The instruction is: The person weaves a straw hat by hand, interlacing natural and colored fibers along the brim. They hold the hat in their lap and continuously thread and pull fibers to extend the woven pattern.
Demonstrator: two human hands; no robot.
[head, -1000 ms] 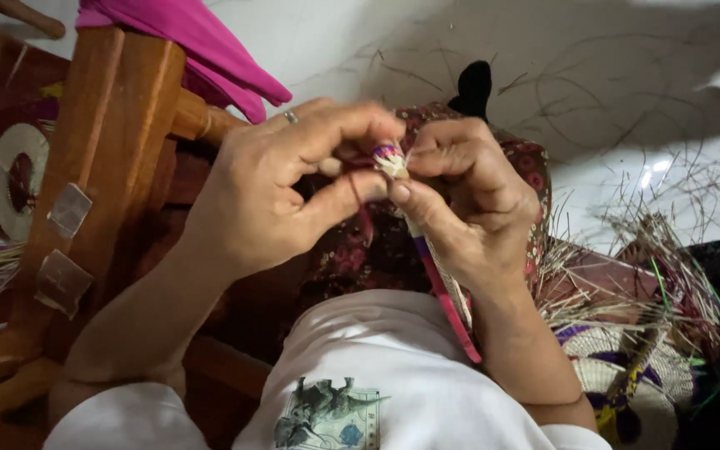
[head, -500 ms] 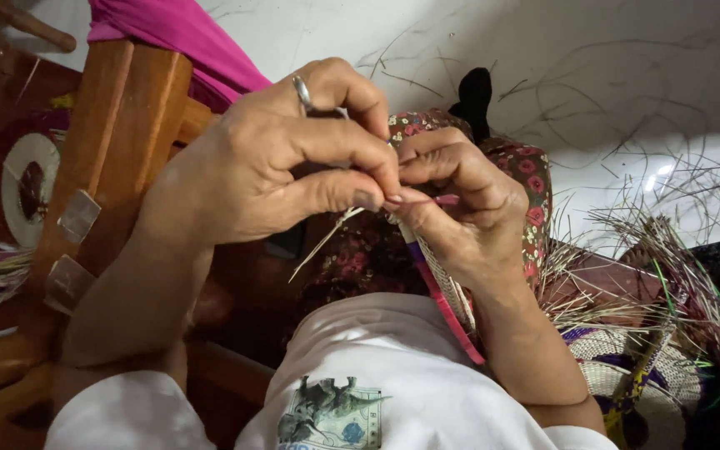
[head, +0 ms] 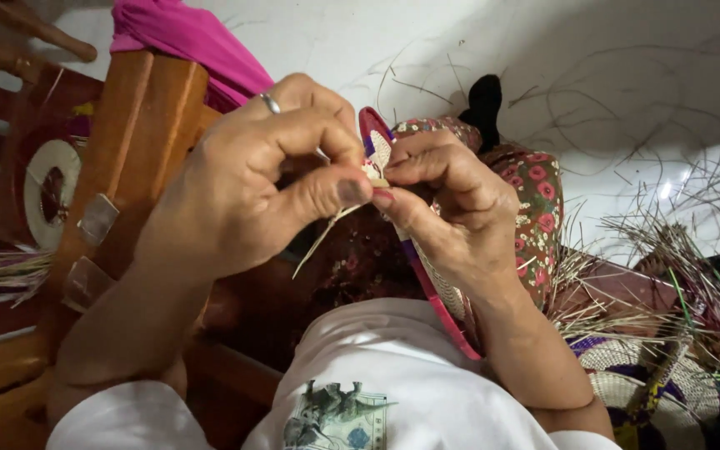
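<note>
Basically both hands meet mid-frame over the lap. Left hand (head: 252, 196) grip is clenched: thumb and forefinger pinch a pale straw strand (head: 327, 237) that trails down-left from the pinch; silver ring (head: 270, 102) on one finger. Right hand (head: 447, 204) grip is also clenched, thumb and fingers pressing the woven piece (head: 377, 154) at its top edge, just touching the left thumb tip. Woven piece is a narrow pale braid with a pink-red rim; it arcs above the fingers and runs down behind the right palm, coming out as a pink strip (head: 443, 312) along the right wrist toward the white shirt (head: 393, 375). Under the hands, floral-print cloth (head: 535, 187) over the knee. Left of frame, wooden chair frame (head: 139, 125) with magenta fabric (head: 189, 37) draped over its top. Lower right, loose straw bundle (head: 627, 275) spread on the white floor (head: 610, 75), beside a coiled woven basket (head: 652, 392) with purple bands. Round woven disc (head: 47, 192) behind the chair frame, far left.
</note>
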